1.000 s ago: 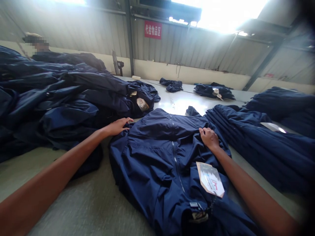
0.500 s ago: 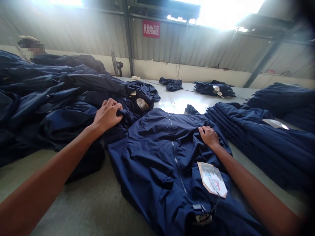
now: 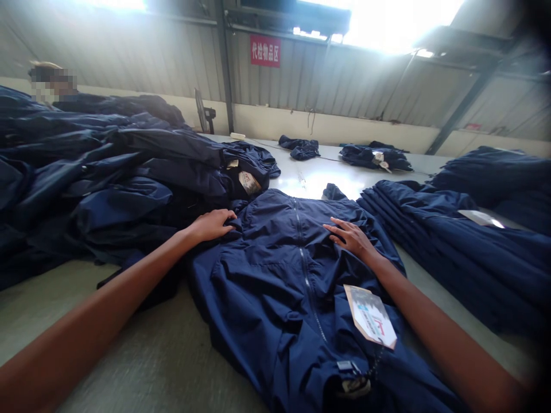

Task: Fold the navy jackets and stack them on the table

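Observation:
A navy blue zip jacket (image 3: pixel 262 287) lies front up before me, its collar end nearest and its hem toward the far side. My left hand (image 3: pixel 213 225) is closed on the fabric at the jacket's far left edge, thumb and fingers pinching a fold. On the far right part of the front rests my right hand (image 3: pixel 350 236), fingers spread and holding nothing. A cardboard hang tag (image 3: pixel 370 315) on a beaded cord lies across the chest beside the metal zipper (image 3: pixel 307 281).
A big heap of navy garments (image 3: pixel 107 149) fills the left, close to my left hand. Folded jackets are stacked (image 3: pixel 430 229) on the right. Smaller bundles (image 3: pixel 374 156) lie at the back of the table (image 3: pixel 142 350). A person (image 3: pixel 51 83) is behind the heap; a fan (image 3: pixel 204 112) stands near the wall.
My left hand has come right and nearer, from by the heap to the jacket's edge. My right hand has slid slightly left, its curled fingers now spread. The jacket's left side is drawn in a little.

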{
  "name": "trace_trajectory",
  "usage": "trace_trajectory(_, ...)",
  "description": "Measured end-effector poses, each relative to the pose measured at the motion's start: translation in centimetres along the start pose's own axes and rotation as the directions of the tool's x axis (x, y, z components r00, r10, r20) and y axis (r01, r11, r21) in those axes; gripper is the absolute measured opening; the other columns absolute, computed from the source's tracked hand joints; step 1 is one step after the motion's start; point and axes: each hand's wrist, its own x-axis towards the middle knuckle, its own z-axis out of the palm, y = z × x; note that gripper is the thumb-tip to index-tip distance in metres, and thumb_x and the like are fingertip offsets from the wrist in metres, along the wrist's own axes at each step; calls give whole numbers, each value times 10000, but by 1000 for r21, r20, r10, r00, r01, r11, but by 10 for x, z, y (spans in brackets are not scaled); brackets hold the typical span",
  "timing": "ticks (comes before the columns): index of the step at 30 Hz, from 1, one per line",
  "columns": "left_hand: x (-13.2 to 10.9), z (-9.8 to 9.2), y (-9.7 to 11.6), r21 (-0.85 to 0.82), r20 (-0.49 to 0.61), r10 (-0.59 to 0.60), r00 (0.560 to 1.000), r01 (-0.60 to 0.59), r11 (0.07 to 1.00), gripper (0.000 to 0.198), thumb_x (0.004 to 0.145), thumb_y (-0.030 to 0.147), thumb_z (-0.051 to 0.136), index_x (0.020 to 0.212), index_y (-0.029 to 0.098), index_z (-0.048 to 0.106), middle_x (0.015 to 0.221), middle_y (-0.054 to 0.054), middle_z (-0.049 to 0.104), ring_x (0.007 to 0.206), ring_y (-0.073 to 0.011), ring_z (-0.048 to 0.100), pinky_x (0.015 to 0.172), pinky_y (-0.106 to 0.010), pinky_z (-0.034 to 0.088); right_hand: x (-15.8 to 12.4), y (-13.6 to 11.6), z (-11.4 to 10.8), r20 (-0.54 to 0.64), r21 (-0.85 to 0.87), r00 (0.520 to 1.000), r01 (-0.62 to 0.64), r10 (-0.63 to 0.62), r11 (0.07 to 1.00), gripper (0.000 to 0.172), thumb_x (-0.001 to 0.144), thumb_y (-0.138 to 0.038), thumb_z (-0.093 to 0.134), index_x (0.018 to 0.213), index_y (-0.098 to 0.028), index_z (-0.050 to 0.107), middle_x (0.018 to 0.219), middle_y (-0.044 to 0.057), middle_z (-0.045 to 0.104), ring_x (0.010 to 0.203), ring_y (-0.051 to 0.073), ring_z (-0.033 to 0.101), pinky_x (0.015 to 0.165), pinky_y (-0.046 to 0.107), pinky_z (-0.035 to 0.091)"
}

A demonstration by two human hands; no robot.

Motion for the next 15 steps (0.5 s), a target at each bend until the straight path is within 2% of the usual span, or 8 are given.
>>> trace_trajectory(2, -3, -5, 5, 93, -27, -114, 993, 116, 989, 320, 889, 439, 587, 1153, 294, 697, 1151, -80, 757, 1036, -343, 722, 866, -398, 528, 0, 1, 3, 6, 35, 1000, -10, 10, 999, 406, 1052, -379, 510, 1420, -314, 668, 1455, 76, 652, 1319, 292, 618, 1110, 487, 499)
trace_trajectory(3, -5, -11, 8, 128, -86, -160, 983, 170, 977, 287, 912, 424, 577, 1145, 299, 689, 1125, -76, 760, 1007, -343, 725, 837, -394, 524, 0, 2, 4, 7, 51, 1000, -12, 12, 999, 390, 1049, -379, 515, 1394, -314, 687, 1404, 68, 688, 1302, 288, 629, 1105, 487, 503)
trace_trajectory(5, -10, -25, 13, 166, -288, -210, 934, 265, 950, 251, 948, 368, 550, 1157, 294, 667, 1123, -76, 748, 993, -331, 719, 827, -389, 516, 1, 2, 5, 6, 74, 1000, -17, 17, 997, 365, 1042, -374, 525, 1347, -312, 716, 1336, 59, 728, 1271, 281, 649, 1093, 483, 511)
trace_trajectory(7, -18, -42, 17, 205, -493, -181, 851, 316, 926, 268, 970, 300, 523, 1206, 275, 648, 1190, -90, 715, 1065, -325, 687, 890, -399, 505, 1, 1, 4, 8, 88, 1000, -26, 25, 996, 356, 1039, -365, 526, 1325, -306, 729, 1317, 58, 739, 1253, 275, 660, 1085, 474, 513)
trace_trajectory(9, -25, -57, 24, 282, -595, -101, 797, 324, 903, 356, 972, 256, 532, 1319, 246, 610, 1294, -121, 657, 1185, -345, 618, 976, -433, 475, 2, -1, 1, 21, 101, 999, -39, 37, 994, 355, 1040, -360, 519, 1316, -296, 733, 1316, 59, 740, 1251, 269, 660, 1089, 462, 504)
trace_trajectory(12, -31, -66, 44, 385, -615, 27, 788, 270, 882, 492, 993, 235, 522, 1484, 208, 506, 1445, -153, 562, 1337, -391, 478, 1076, -516, 401, 4, -5, -3, 66, 119, 995, -83, 76, 989, 358, 1044, -372, 516, 1322, -290, 726, 1339, 57, 729, 1274, 261, 642, 1108, 447, 479)
trace_trajectory(15, -26, -52, 68, 391, -550, 167, 819, 75, 917, 446, 1041, 230, 429, 1478, 204, 518, 1465, -134, 572, 1395, -351, 441, 1144, -509, 343, 7, -10, -7, 105, 136, 988, -130, 116, 982, 364, 1064, -362, 472, 1318, -286, 721, 1342, 56, 727, 1288, 250, 625, 1118, 428, 455)
